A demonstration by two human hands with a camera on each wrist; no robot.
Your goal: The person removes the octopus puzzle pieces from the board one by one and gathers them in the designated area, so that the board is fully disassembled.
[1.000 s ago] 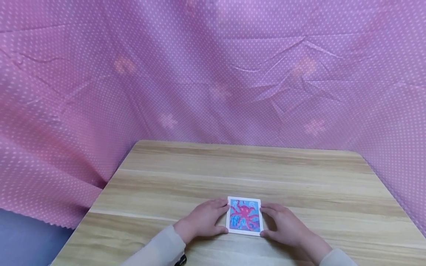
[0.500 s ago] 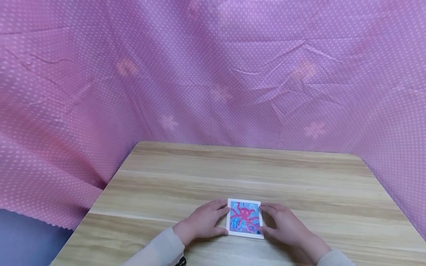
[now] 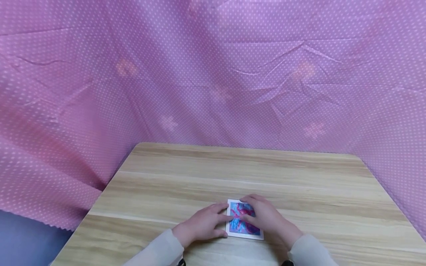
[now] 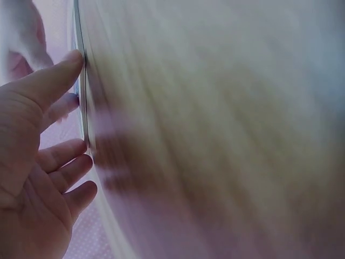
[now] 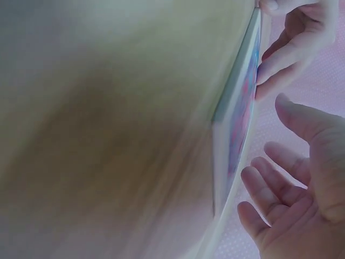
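Note:
On the table lies a small square puzzle (image 3: 245,231) with a white frame and a pink octopus on blue. My left hand (image 3: 203,222) is at its left side, thumb by the near corner and index finger reaching over the picture. In the left wrist view, the left thumb and fingertips (image 4: 75,62) meet the puzzle's thin edge. My right hand (image 3: 266,216) is over the puzzle's right part, covering the far right corner. The right wrist view shows the right hand (image 5: 296,189) with fingers spread and apart from the puzzle (image 5: 240,116), holding nothing.
The wooden table (image 3: 186,173) extends beyond the hands to a rounded back edge. A pink dotted cloth (image 3: 213,81) hangs behind it and along both sides.
My right hand has moved left from the puzzle's right edge to over the picture. The left index finger now reaches onto the picture; the puzzle stays nearly in place.

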